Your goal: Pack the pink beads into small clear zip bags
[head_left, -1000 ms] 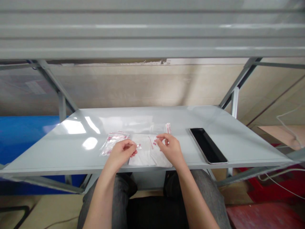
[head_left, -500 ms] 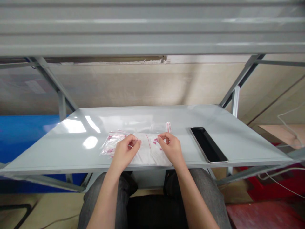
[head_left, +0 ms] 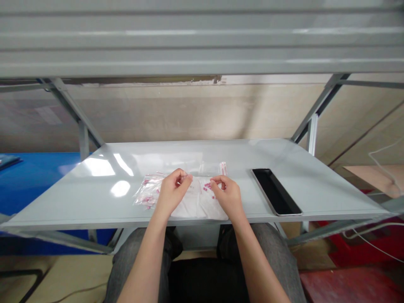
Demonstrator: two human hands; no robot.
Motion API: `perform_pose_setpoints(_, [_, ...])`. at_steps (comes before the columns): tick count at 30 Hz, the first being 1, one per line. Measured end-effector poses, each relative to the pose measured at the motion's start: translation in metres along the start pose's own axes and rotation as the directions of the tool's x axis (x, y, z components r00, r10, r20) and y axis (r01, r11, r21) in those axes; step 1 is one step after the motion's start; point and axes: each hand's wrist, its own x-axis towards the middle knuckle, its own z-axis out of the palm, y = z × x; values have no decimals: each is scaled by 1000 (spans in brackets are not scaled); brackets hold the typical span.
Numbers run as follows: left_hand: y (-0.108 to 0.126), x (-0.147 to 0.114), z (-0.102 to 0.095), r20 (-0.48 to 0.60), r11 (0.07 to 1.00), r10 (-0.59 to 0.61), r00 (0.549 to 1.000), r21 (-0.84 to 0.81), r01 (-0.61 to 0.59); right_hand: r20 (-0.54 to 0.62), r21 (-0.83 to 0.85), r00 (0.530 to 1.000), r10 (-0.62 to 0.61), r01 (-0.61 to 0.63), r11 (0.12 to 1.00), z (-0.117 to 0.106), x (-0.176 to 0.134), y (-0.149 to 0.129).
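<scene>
Pinched fingers of my left hand [head_left: 175, 189] hover over the left part of a white cloth [head_left: 195, 206]; a faint clear edge shows by the fingertips, too small to make out. My right hand [head_left: 227, 192] is also closed in a pinch, at the right side of the cloth. Beside its fingertips lie several small pink beads [head_left: 206, 188]. Anything between those fingers is hidden. Left of my left hand is a pile of clear zip bags [head_left: 148, 191] with pink beads in them. Behind my right hand lies a clear bag with red stripes [head_left: 223, 168].
A black tray [head_left: 277, 191] with a pale rim lies on the right of the grey table [head_left: 94, 198]. Slanted metal struts [head_left: 71, 109] flank the table, and a grey ridged panel [head_left: 202, 42] hangs over it. A blue surface [head_left: 38, 176] is at the left.
My left hand has moved right and slightly away from me, closer to my right hand. A red line on the cloth between the hands no longer shows. My right hand has barely shifted.
</scene>
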Motion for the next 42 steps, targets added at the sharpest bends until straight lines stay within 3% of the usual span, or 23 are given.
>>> perform_pose_setpoints(8, [0,7,11,32,972,86,996,215,-91,-28,-44,999,-18,17,999,-2,0,-2])
perform_pose_setpoints(16, [1,9,15,51,981,88,995,169,-95,-14,-65,999,-51,50,997,-2,0,1])
perform_pose_setpoints(19, [3,8,16,68,986,93,993,135,-101,-1,-102,979,-205,204,974,-4,-1,-3])
perform_pose_setpoints(22, [4,8,16,79,989,101,992,98,-109,56,-146,911,-408,411,900,-7,-5,-12])
perform_pose_setpoints(26, [6,8,15,76,993,93,993,61,-98,147,-198,849,-508,528,826,-8,-8,-20])
perform_pose_setpoints(29, [6,7,15,80,993,98,992,60,-103,182,-238,837,-516,546,803,-8,-9,-22])
perform_pose_setpoints(42, [4,6,12,137,993,98,986,50,-105,141,-250,825,-548,565,786,-7,-8,-20])
